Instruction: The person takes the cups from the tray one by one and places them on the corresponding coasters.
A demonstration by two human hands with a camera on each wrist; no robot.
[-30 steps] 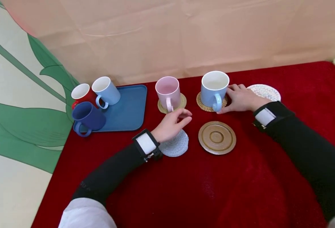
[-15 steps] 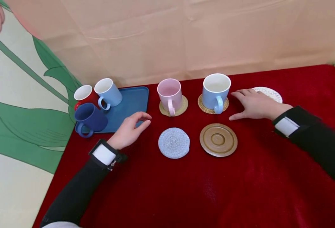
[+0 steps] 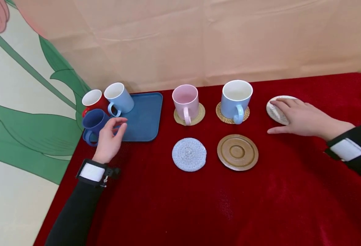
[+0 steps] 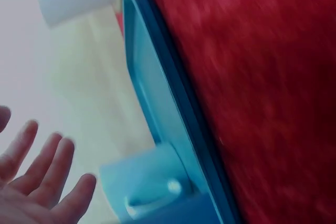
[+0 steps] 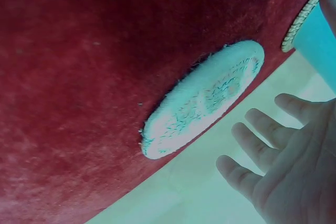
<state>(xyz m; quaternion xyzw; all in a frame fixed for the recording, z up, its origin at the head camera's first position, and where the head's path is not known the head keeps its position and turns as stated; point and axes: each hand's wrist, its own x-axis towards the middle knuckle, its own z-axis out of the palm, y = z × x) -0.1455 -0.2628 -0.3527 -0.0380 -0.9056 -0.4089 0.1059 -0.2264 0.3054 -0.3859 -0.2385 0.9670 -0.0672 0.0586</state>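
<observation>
My left hand (image 3: 108, 141) hovers just in front of the blue tray (image 3: 148, 119), close to a dark blue mug (image 3: 92, 123). Its fingers are loosely bent and grasp nothing; in the left wrist view they are apart from the light blue mug (image 4: 144, 182). On that tray stand the dark blue mug, a red mug (image 3: 100, 104) and a light blue mug (image 3: 124, 101). Over at the right, my right hand (image 3: 306, 119) is spread above a round white patterned coaster (image 3: 275, 112). The right wrist view shows a gap between the fingers and the coaster (image 5: 202, 106).
A pink mug (image 3: 189, 106) stands on a beige coaster (image 3: 201, 114). To its right, another light blue mug (image 3: 231, 104) sits on a woven coaster (image 3: 224, 117). In front lie a grey-blue coaster (image 3: 189, 154) and a brown saucer-like disc (image 3: 237, 160) on the red cloth (image 3: 199, 205).
My right hand has let go of the light blue mug on the woven coaster and moved right, over the white coaster. My left hand has travelled left from near the pink mug to the tray.
</observation>
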